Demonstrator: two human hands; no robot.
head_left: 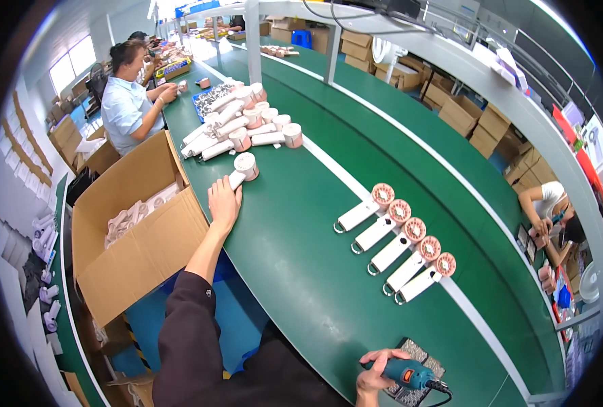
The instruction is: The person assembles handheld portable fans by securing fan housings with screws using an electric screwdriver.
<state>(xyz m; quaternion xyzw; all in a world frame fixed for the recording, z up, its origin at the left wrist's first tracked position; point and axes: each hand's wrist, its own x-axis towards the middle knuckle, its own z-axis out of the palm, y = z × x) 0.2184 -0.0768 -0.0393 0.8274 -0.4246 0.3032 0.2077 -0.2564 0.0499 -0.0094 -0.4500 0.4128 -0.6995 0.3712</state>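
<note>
My left hand (224,205) is closed around the white handle of a handheld fan (246,165) near the table's left edge; its round head points away from me. My right hand (376,377) grips a teal electric screwdriver (406,373) with an orange switch and a black cord, low in the view. Under the screwdriver lies a dark tray of small metal screws (421,351), partly hidden by it. Between my hands, several white handheld fans with pink heads (415,229) lie in a slanted row, wrist loops toward me.
Beyond my left hand is a pile of handheld fans (237,129) beside a blue tray of small parts (210,102). An open cardboard box (145,254) with pale pink parts stands left of the green table (294,224). Co-workers sit far left and at right. A metal post (254,54) rises behind.
</note>
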